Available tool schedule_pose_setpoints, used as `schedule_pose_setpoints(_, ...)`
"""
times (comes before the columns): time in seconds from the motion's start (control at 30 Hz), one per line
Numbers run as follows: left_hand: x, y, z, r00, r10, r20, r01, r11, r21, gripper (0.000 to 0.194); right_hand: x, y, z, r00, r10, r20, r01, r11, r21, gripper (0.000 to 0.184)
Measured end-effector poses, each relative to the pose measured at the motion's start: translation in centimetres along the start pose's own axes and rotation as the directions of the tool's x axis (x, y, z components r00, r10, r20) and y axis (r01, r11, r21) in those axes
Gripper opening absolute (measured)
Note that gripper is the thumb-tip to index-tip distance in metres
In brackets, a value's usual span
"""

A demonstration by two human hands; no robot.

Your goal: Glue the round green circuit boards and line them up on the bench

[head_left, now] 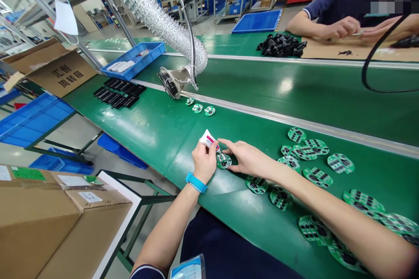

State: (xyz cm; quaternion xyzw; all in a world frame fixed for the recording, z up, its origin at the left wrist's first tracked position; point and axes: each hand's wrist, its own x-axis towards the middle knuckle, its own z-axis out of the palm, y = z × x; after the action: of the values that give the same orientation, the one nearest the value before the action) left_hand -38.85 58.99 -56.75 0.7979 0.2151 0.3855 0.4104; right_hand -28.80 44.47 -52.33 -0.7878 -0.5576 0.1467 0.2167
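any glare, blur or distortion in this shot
Head view, middle: a bright glare spot on the green strip between the rails, paler sheen on the near green worktop, the tube fairly sharp though its small print is hard to read; head view, top right: a pixelated block above a co-worker's hand, which looks motion-blurred; head view, edges: wide-angle stretch, the right forearm looks elongated.

White tube (208, 138) tilted toward round green circuit board (224, 162).

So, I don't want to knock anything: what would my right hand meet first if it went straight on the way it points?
Probably the white tube held in your left hand, close ahead of the right hand; depth is unclear, so they may already touch.
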Motion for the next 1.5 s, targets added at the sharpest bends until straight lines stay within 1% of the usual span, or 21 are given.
schedule_pose_setpoints(0.07,-0.4,0.0,-0.1,0.999,-0.032,-0.003,0.031,0.998,-0.050,0.026,0.0,0.1,0.1,1.000,0.005,-0.001,-0.005,1.000,0.011,0.088)
schedule_pose_setpoints(0.17,-1.2,0.1,-0.2,0.995,-0.090,0.039,0.094,0.986,-0.135,0.026,0.0,0.2,0.2,1.000,0.005,-0.002,-0.005,1.000,0.030,0.090)
schedule_pose_setpoints(0.3,-2.0,0.7,0.1,0.989,-0.109,0.097,0.126,0.973,-0.192,0.026,0.0,0.2,0.1,1.000,0.008,-0.003,-0.008,0.999,0.034,0.089)
schedule_pose_setpoints(0.4,-2.0,1.2,0.4,0.990,-0.079,0.116,0.098,0.982,-0.161,0.027,0.0,0.1,0.0,1.000,-0.005,-0.002,0.005,1.000,0.017,0.085)
schedule_pose_setpoints(0.5,-1.7,1.6,0.5,0.994,-0.021,0.112,0.029,0.997,-0.074,0.028,0.0,-0.1,-0.2,1.000,-0.014,-0.007,0.014,1.000,0.017,0.081)
schedule_pose_setpoints(0.6,-1.5,1.7,0.2,0.996,0.054,0.072,-0.054,0.999,0.001,0.030,0.0,-0.1,-0.2,1.000,-0.008,-0.008,0.008,1.000,0.026,0.080)
schedule_pose_setpoints(0.67,-1.6,1.6,0.0,0.996,0.075,0.040,-0.075,0.997,0.001,0.030,0.0,-0.1,-0.1,1.000,-0.004,-0.003,0.004,1.000,0.026,0.084)
schedule_pose_setpoints(0.73,-1.9,1.4,-0.3,0.998,0.057,0.034,-0.056,0.998,-0.031,0.029,0.0,0.0,0.0,1.000,-0.006,0.004,0.006,1.000,0.027,0.088)
schedule_pose_setpoints(0.93,-2.7,1.1,-0.6,0.993,-0.051,0.108,0.063,0.992,-0.110,0.027,-0.1,0.2,0.2,1.000,-0.003,-0.002,0.003,1.000,0.030,0.087)
schedule_pose_setpoints(1.0,-2.6,1.4,-0.6,0.991,-0.055,0.119,0.069,0.990,-0.120,0.025,-0.1,0.3,0.3,1.000,-0.004,-0.010,0.005,1.000,0.031,0.086)
schedule_pose_setpoints(1.1,-2.4,1.6,-0.8,0.993,-0.029,0.116,0.041,0.994,-0.099,0.023,-0.1,0.3,0.4,1.000,-0.015,-0.028,0.016,0.999,0.036,0.085)
schedule_pose_setpoints(1.17,-2.5,1.7,-0.9,0.995,-0.014,0.096,0.022,0.996,-0.084,0.023,-0.1,0.4,0.5,1.000,-0.010,-0.023,0.011,0.999,0.041,0.086)
schedule_pose_setpoints(1.23,-2.7,1.8,-1.1,0.997,-0.047,0.057,0.053,0.992,-0.117,0.025,-0.2,0.5,0.5,1.000,0.008,-0.009,-0.008,0.999,0.039,0.086)
schedule_pose_setpoints(1.3,-2.5,1.8,-1.5,0.986,-0.164,0.014,0.163,0.958,-0.235,0.030,-0.3,0.5,0.6,1.000,0.028,0.006,-0.028,0.999,0.038,0.087)
schedule_pose_setpoints(1.33,-2.2,1.9,-1.7,0.970,-0.243,-0.004,0.229,0.920,-0.318,0.033,-0.3,0.6,0.7,0.999,0.033,0.010,-0.033,0.999,0.040,0.088)
schedule_pose_setpoints(1.4,-1.0,1.7,-2.6,0.922,-0.385,-0.032,0.320,0.807,-0.497,0.036,-0.3,0.8,0.8,0.999,0.032,0.013,-0.033,0.998,0.046,0.089)
schedule_pose_setpoints(1.5,2.1,0.3,-4.9,0.845,-0.534,-0.028,0.345,0.584,-0.735,0.036,0.8,1.1,0.7,1.000,0.013,-0.002,-0.013,0.999,0.048,0.090)
